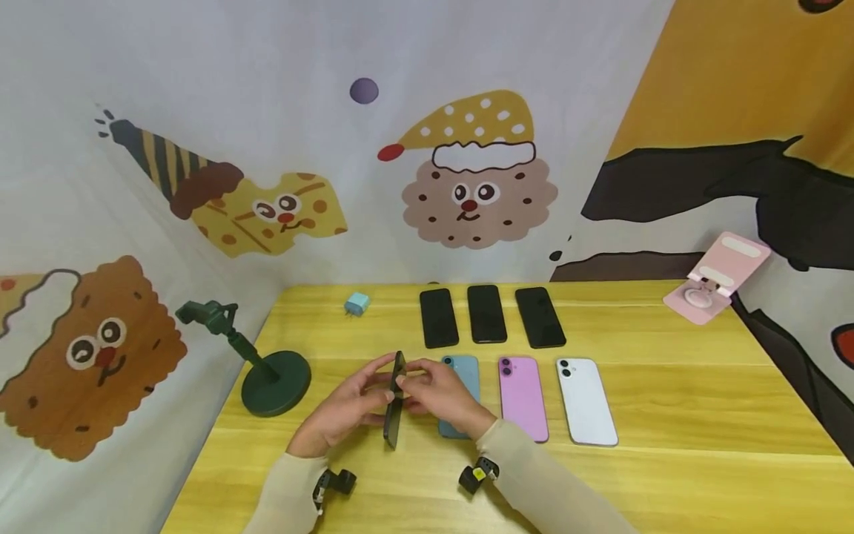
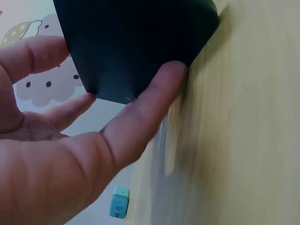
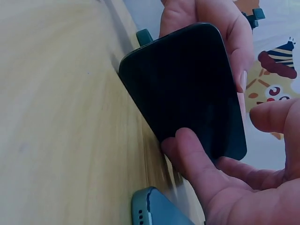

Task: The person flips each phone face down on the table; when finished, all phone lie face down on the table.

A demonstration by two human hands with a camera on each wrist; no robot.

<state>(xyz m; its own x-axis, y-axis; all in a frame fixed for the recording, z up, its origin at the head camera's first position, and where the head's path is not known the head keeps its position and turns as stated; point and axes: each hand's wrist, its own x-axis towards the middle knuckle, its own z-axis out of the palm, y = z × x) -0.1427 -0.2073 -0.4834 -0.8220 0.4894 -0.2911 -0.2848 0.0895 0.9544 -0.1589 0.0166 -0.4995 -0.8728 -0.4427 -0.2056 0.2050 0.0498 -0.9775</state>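
Note:
A dark smartphone (image 1: pixel 393 415) stands tilted on edge between both hands, just above or touching the table. My left hand (image 1: pixel 353 403) holds it from the left, thumb on the near side; in the left wrist view the thumb lies along the dark phone (image 2: pixel 126 51) and other fingertips touch its opposite edge. My right hand (image 1: pixel 443 397) grips it from the right. In the right wrist view, right-hand fingers (image 3: pixel 192 150) touch the lower end of the phone (image 3: pixel 187 84), with one finger raised off it. A teal phone (image 1: pixel 471 380) lies partly beneath the right hand.
A pink phone (image 1: pixel 523 400) and a white phone (image 1: pixel 587 404) lie further right. Behind them are three black phones (image 1: pixel 487 314). A green stand (image 1: pixel 276 386) is at left, a blue charger plug (image 1: pixel 356 303) at the back, a pink folding stand (image 1: pixel 717 278) at far right.

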